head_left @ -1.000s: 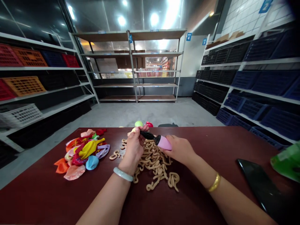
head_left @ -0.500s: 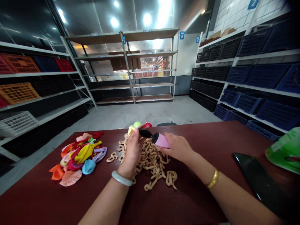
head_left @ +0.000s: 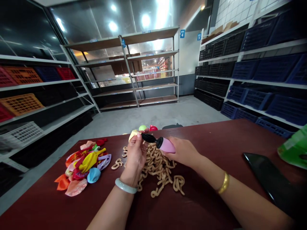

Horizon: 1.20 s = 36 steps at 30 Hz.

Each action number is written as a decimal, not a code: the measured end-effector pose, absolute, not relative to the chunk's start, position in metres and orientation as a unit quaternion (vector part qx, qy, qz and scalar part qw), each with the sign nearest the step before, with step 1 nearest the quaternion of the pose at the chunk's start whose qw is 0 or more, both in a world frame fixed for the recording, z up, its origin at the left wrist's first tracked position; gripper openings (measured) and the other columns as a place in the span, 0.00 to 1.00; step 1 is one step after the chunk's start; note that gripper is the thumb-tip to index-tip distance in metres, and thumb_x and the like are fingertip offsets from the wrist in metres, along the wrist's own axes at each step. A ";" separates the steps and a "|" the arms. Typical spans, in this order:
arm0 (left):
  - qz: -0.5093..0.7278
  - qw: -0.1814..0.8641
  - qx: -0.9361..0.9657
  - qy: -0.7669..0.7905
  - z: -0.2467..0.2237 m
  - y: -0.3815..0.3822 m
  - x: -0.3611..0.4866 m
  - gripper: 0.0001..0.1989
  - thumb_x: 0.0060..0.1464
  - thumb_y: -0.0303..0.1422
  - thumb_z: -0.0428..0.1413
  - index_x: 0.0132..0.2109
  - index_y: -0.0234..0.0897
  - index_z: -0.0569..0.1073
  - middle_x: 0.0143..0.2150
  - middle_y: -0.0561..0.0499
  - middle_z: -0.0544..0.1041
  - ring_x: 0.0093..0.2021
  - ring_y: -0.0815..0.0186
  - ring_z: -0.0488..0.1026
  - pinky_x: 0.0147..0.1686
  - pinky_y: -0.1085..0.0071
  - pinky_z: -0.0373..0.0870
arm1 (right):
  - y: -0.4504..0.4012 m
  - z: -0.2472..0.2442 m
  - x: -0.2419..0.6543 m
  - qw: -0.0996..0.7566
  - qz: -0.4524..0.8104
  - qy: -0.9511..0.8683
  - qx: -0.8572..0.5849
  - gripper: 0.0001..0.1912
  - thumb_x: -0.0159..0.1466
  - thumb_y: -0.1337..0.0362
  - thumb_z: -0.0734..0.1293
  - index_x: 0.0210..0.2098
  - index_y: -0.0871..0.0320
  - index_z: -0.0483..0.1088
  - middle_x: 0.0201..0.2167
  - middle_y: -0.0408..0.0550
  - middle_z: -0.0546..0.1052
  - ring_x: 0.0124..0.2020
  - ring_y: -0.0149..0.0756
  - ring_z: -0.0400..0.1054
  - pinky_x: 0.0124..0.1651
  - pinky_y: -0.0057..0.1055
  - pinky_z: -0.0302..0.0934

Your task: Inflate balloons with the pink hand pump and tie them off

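Observation:
A pale yellow balloon (head_left: 133,135) is pinched between the fingers of my left hand (head_left: 137,150), around the black nozzle end of a small hand pump (head_left: 166,145). My right hand (head_left: 183,150) is wrapped round the pump's pink body. The balloon looks limp, and its neck is hidden by my fingers. Below both hands lies a heap of beige, squiggly, cord-like pieces (head_left: 159,166); what they are made of I cannot tell. To the left is a loose pile of uninflated balloons (head_left: 87,161) in yellow, red, orange, blue, purple and pink.
The dark red table (head_left: 203,204) has a black, flat, glossy device (head_left: 260,172) and a green bag (head_left: 295,148) on its right. Past the far edge, a green balloon (head_left: 142,127) and a red balloon (head_left: 153,128) show. Shelves with crates (head_left: 22,103) stand on both sides.
The view has shifted and tilted slightly. Both hands keep their hold on the balloon and the pump, and more of the yellow balloon shows beyond my left fingers.

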<state>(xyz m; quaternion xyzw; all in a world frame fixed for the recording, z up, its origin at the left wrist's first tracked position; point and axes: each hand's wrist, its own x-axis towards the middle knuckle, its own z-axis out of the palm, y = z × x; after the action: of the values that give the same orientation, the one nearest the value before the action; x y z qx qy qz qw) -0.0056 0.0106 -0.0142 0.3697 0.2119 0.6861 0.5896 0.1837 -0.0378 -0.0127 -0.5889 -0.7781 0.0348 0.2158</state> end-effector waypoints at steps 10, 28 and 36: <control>0.660 0.614 0.353 0.249 -0.011 0.000 0.003 0.09 0.53 0.34 0.60 0.39 0.32 0.75 0.45 0.41 0.79 0.51 0.55 0.73 0.48 0.59 0.71 | -0.041 -0.010 0.183 0.186 0.010 -0.782 -0.595 0.24 0.61 0.45 0.63 0.49 0.55 0.65 0.43 0.51 0.76 0.42 0.45 0.71 0.38 0.34 0.58; 0.705 0.631 0.267 0.182 -0.006 0.020 -0.018 0.06 0.54 0.27 0.57 0.40 0.36 0.70 0.29 0.53 0.70 0.29 0.69 0.71 0.32 0.70 0.69 | -0.043 -0.018 0.169 0.210 0.121 -0.803 -0.544 0.34 0.59 0.51 0.67 0.62 0.47 0.55 0.49 0.48 0.76 0.46 0.47 0.72 0.40 0.35 0.60; 0.664 0.686 0.233 0.188 -0.012 0.021 -0.018 0.08 0.59 0.32 0.54 0.43 0.33 0.73 0.43 0.41 0.78 0.47 0.59 0.75 0.49 0.56 0.71 | -0.037 -0.018 0.182 0.204 0.105 -0.789 -0.570 0.30 0.60 0.48 0.65 0.58 0.52 0.61 0.45 0.51 0.77 0.43 0.47 0.72 0.39 0.35 0.59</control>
<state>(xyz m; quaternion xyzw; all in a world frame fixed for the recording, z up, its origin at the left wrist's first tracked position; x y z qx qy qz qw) -0.0178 0.0215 -0.0122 0.2331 0.1879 0.6635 0.6857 0.1816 -0.0373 -0.0182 -0.5702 -0.7888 0.1055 0.2041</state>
